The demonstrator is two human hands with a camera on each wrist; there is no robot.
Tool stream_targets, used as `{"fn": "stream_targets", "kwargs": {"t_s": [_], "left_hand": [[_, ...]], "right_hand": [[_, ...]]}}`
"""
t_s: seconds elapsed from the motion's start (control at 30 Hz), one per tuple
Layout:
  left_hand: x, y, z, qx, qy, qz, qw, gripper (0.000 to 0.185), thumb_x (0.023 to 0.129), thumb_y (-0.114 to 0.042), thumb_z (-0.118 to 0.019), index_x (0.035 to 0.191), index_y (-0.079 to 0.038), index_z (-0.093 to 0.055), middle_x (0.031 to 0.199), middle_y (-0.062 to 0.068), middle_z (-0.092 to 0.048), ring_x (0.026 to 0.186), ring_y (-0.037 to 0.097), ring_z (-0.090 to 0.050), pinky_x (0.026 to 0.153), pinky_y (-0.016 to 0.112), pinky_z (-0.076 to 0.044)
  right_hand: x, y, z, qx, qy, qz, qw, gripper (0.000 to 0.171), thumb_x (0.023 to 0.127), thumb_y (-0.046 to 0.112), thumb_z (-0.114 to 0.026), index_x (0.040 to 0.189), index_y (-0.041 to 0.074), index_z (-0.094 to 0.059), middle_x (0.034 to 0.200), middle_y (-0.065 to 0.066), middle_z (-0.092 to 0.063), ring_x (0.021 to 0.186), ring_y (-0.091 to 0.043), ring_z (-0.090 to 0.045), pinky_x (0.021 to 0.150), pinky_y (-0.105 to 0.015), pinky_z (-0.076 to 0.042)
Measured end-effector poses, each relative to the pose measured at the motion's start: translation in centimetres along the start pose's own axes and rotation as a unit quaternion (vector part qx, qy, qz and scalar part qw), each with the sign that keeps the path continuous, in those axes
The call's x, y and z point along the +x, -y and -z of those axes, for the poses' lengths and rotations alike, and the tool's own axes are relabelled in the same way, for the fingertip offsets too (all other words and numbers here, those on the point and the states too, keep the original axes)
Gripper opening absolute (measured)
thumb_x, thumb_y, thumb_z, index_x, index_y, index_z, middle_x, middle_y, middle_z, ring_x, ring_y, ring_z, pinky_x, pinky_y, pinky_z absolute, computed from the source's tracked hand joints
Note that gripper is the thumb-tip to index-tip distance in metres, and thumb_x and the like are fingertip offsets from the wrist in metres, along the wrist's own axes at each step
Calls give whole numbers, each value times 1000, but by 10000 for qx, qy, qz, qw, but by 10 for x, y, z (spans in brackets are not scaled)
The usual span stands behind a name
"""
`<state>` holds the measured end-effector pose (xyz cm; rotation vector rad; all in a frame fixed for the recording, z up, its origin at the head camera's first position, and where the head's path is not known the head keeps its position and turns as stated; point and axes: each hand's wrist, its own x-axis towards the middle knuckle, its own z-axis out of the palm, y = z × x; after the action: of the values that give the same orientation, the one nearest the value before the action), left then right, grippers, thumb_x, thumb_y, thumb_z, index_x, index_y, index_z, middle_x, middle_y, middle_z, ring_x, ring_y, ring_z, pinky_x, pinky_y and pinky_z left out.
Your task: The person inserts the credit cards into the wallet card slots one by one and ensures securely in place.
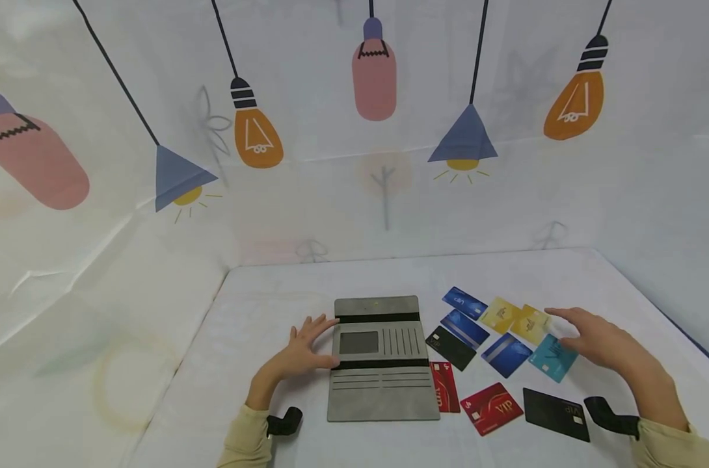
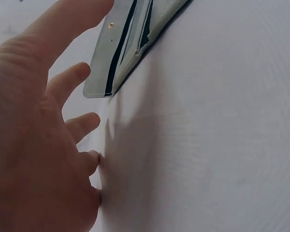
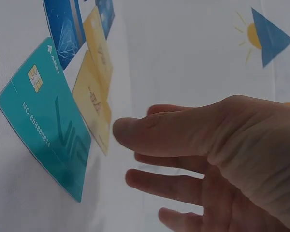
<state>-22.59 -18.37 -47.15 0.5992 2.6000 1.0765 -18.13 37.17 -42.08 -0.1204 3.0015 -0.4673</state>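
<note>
A grey card wallet (image 1: 384,398) lies unfolded flat on the white table, its card slots and a dark window panel facing up. At its left edge is my left hand (image 1: 296,356), fingers spread, thumb and fingertip at or very near the edge. In the left wrist view, the wallet's corner (image 2: 99,79) shows beyond the fingers. My right hand (image 1: 606,344) hovers beside the teal VIP card (image 1: 553,357) and a yellow card (image 1: 531,324), fingers loosely extended. The right wrist view shows a gap between the thumb and the teal card (image 3: 48,125); nothing is held.
Right of the wallet lie another yellow card (image 1: 498,314), several blue cards (image 1: 507,355), a black card (image 1: 450,348) and a red card (image 1: 446,387) partly hidden by the wallet. Nearer are a red VIP card (image 1: 492,409) and a black VIP card (image 1: 556,415).
</note>
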Motion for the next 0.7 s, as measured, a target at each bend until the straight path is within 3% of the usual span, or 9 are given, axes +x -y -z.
{"fn": "stream_targets", "kwargs": {"t_s": [0.2, 0.4, 0.7], "left_hand": [[0, 1, -4, 407, 16, -76, 9991, 82, 80, -43, -76, 151, -22, -42, 163, 17, -21, 150, 43, 7, 114, 63, 14], [1, 1, -7, 751, -23, -69, 9971, 81, 78, -43, -76, 150, -24, -44, 163, 17, -20, 150, 44, 7, 115, 62, 13], [0, 0, -9, 797, -76, -54, 9968, 84, 76, -43, -76, 150, -21, -44, 163, 18, -20, 150, 44, 6, 116, 62, 12]], "right_hand": [[0, -5, -8, 271, 635, 75, 9976, 60, 83, 19, -74, 134, -6, -53, 127, -44, -45, 108, -60, -47, 85, -69, -45], [0, -10, -14, 471, 938, 67, 9945, 70, 79, 22, -80, 136, -7, -50, 122, -42, -46, 100, -47, -51, 87, -68, -45], [-1, -6, -18, 334, 931, 74, 9951, 75, 73, 23, -84, 133, -7, -51, 120, -40, -41, 99, -49, -45, 86, -69, -44]]}}
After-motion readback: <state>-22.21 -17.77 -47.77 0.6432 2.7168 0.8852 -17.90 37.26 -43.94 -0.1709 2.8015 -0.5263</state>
